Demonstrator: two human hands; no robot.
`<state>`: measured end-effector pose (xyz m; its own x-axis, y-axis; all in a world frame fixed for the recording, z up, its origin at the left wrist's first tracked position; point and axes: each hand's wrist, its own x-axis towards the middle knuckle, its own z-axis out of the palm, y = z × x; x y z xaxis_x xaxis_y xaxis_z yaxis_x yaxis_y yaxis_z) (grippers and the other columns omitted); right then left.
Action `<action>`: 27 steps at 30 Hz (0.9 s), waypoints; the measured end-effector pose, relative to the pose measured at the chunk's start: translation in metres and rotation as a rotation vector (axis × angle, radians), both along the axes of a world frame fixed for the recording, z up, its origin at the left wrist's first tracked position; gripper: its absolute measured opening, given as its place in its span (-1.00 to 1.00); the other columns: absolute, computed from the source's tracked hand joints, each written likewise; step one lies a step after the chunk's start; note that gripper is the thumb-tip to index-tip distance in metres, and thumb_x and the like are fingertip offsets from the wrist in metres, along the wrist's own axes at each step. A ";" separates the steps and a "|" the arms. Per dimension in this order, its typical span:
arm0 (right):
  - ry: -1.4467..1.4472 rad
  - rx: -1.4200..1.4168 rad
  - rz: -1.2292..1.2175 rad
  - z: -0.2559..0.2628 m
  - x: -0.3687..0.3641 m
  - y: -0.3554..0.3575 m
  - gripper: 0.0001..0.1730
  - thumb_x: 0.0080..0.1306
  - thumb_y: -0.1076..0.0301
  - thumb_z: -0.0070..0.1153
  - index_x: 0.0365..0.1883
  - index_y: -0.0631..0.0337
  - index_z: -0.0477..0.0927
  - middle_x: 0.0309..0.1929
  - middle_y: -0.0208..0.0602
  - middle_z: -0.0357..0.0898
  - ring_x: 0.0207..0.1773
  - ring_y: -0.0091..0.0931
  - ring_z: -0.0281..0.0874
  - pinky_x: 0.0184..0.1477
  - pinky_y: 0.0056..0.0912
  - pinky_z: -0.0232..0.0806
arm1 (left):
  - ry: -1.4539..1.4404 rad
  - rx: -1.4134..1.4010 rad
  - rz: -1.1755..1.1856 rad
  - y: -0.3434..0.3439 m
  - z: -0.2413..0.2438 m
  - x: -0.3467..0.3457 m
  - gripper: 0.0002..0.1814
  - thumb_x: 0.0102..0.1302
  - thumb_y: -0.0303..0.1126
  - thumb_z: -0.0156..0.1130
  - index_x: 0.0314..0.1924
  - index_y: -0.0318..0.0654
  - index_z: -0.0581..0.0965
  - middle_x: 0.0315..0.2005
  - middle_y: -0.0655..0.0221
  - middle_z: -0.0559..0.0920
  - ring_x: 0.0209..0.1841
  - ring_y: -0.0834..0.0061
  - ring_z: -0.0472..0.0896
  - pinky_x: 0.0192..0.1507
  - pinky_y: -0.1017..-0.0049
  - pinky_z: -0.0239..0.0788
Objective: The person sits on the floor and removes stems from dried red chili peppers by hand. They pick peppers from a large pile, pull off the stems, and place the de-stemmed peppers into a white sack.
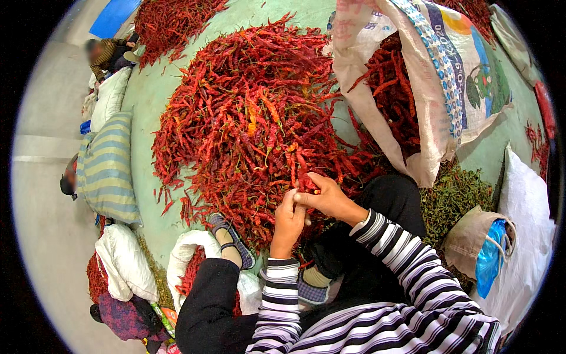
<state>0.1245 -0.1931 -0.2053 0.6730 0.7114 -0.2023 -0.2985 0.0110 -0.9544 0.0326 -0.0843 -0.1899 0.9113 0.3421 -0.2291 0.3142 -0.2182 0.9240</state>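
Observation:
Before me a large heap of red chili peppers (pixel 239 101) lies on the pale green floor. Above its near edge my two hands meet. My right hand (pixel 329 198) holds a few red chili peppers (pixel 305 175) between thumb and fingers. Against its thumb and fingertips rests my left hand (pixel 288 219), with its fingers bent; whether it grips a pepper stem is hidden. To the right of the heap stands an open woven plastic sack (pixel 429 88) with dark red peppers inside.
Green stems (pixel 464 194) lie in a pile right of my knee, near a cloth bag (pixel 468 243) with blue plastic. A white sack (pixel 199 241) with peppers stands by my left foot. Striped sack (pixel 110 168) and other people are at left; another chili heap (pixel 172 26) lies beyond.

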 end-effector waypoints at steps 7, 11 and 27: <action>-0.176 0.028 -0.045 -0.002 -0.001 -0.003 -0.78 0.19 0.31 0.18 -0.33 0.27 0.49 -0.48 -0.46 0.45 -0.38 -0.69 0.34 -0.32 -0.53 0.27 | 0.085 0.164 -0.054 0.004 0.006 -0.006 -0.86 0.33 -0.43 -0.02 -0.25 -0.39 0.41 -0.50 0.27 0.54 -0.57 0.53 0.53 -0.51 0.50 0.36; -0.144 -0.020 -0.063 -0.004 0.003 -0.006 -0.73 0.23 0.23 0.14 -0.35 0.29 0.47 -0.54 -0.39 0.44 -0.46 -0.65 0.33 -0.43 -0.49 0.25 | -0.076 0.506 -0.191 0.004 0.003 -0.001 -0.84 0.35 -0.38 0.00 -0.24 -0.35 0.43 -0.63 0.31 0.47 -0.62 0.53 0.43 -0.55 0.49 0.27; 0.688 0.160 0.179 0.005 0.005 -0.019 -0.85 0.28 0.31 0.06 -0.41 0.15 0.41 -0.67 -0.51 0.30 -0.74 -0.70 0.09 -0.70 -0.62 -0.10 | -0.253 0.848 -0.828 0.015 0.046 0.017 -0.85 0.19 -0.44 0.10 -0.50 -0.24 0.36 -0.69 0.29 0.40 -0.62 0.29 0.47 -0.56 0.37 0.32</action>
<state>0.1298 -0.2122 -0.2008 0.3016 0.8551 -0.4217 -0.8404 0.0295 -0.5411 0.0493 -0.0694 -0.1443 0.9119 -0.4105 0.0012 -0.3757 -0.8334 0.4054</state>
